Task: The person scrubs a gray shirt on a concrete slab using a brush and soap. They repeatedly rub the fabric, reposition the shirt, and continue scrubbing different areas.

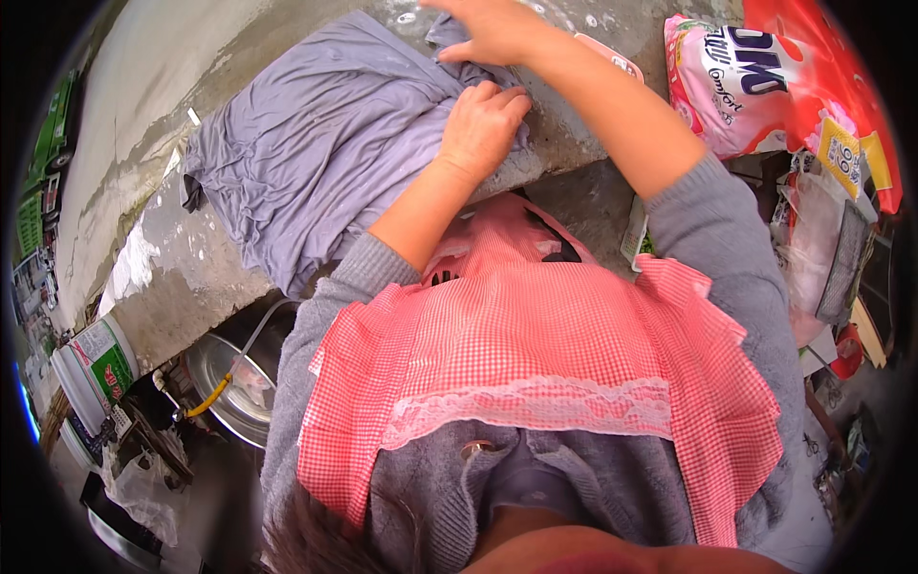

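Observation:
A wet grey-purple cloth garment (323,136) lies spread and wrinkled over a concrete slab (186,287), and part of it hangs over the near edge. My left hand (477,129) rests at the garment's right part, its fingers curled down; whether they pinch the fabric cannot be told. Above it, my right hand (495,32) is over the garment's bunched far end, with thumb and fingers apart. Beyond my right forearm, a pink and white plastic object (609,54) shows on the slab, partly hidden by the arm.
An OMO detergent bag (739,86) stands at the right, by plastic bags (817,244). Below the slab at left are a metal basin (229,387), a hose with a yellow part (209,398) and a white-green bucket (100,366). A green truck (46,165) stands far left.

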A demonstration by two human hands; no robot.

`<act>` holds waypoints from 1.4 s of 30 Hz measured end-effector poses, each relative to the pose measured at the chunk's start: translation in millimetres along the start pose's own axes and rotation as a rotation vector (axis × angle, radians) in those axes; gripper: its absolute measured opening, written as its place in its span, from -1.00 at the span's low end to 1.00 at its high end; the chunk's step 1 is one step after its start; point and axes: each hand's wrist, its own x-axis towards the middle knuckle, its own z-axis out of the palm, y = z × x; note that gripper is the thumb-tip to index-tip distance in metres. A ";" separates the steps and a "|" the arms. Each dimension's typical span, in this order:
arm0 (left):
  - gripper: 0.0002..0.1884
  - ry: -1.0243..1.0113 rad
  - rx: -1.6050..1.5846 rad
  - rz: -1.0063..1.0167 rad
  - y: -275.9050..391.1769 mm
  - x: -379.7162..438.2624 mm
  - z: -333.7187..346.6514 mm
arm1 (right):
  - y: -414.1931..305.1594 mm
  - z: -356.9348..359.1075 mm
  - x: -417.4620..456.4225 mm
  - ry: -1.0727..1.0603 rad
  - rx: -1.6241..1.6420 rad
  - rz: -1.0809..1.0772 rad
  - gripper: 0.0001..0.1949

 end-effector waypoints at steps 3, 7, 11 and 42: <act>-0.85 0.008 -0.010 -0.031 0.6 -2.4 1.5 | 39.4 47.4 24.8 -0.063 -0.021 0.201 -0.76; -0.89 0.027 -0.008 -0.059 0.1 -5.2 -4.4 | 100.9 42.4 37.4 0.074 0.002 0.222 -0.83; -0.85 0.094 -0.010 -0.058 -4.2 0.6 -2.2 | 113.7 9.0 36.8 0.024 0.121 0.563 -0.82; -0.70 -0.265 0.207 -0.115 26.3 -41.0 -48.6 | 157.0 22.7 40.2 -0.095 -0.043 0.701 -0.69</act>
